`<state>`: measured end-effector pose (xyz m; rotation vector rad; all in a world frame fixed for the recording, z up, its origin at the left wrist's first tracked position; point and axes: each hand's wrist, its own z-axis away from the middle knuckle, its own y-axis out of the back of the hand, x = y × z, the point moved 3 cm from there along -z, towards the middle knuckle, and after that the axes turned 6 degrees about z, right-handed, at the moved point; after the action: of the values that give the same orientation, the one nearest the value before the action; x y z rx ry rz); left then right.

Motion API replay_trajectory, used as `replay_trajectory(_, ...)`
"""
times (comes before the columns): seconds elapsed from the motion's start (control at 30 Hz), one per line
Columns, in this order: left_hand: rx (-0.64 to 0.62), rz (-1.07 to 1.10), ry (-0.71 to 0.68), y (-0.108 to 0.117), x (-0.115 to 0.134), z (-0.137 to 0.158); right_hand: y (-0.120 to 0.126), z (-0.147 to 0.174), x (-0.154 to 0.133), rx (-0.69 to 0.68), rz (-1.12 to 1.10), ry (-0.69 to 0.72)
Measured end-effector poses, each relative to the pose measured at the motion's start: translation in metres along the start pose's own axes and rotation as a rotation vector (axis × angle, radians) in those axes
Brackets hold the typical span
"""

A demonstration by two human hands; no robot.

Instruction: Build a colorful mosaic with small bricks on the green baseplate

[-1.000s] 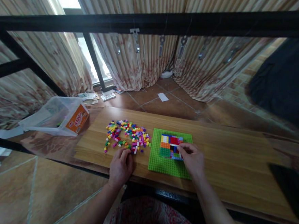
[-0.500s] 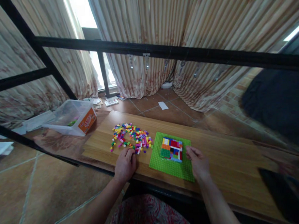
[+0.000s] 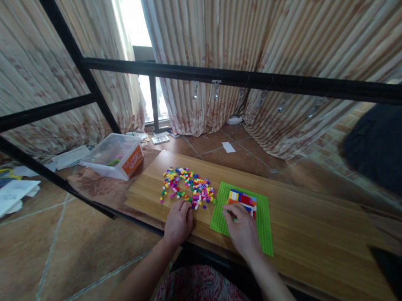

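A green studded baseplate (image 3: 264, 224) lies on the wooden table, bearing a flat patchwork of coloured toy bricks (image 3: 247, 200). Over the near left part of that patchwork is my right hand (image 3: 242, 228), its thumb and fingers pinched together and hiding several bricks. Whatever sits between those fingertips is too small to make out. To the left, a loose pile of small toy bricks (image 3: 198, 187) spreads over the tabletop. My left hand (image 3: 179, 223) rests at the near edge of the pile with fingers curled in, and I cannot see what they hold.
The wooden table (image 3: 305, 221) runs from left to right in front of me. Beyond its left end stands a clear plastic box (image 3: 109, 150) with an orange label. A black metal rail (image 3: 188, 72) crosses behind the table, before curtains (image 3: 192, 27).
My right hand has moved left, from the right side of the brick patchwork to over its near left part. My left hand stays by the pile. The whole view has shifted slightly.
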<state>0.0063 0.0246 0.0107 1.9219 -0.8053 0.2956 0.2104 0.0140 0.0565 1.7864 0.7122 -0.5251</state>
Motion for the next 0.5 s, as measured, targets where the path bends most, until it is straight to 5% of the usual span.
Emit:
replay_trajectory(0.27,-0.014,0.031,0.011,0.004,0.006,0.0,-0.037,-0.026,-0.017,-0.171,0.263,0.109)
replay_trajectory(0.5,-0.043,0.053,0.057,0.004,0.005,0.001,-0.049,-0.087,-0.003,-0.217,0.44,0.066)
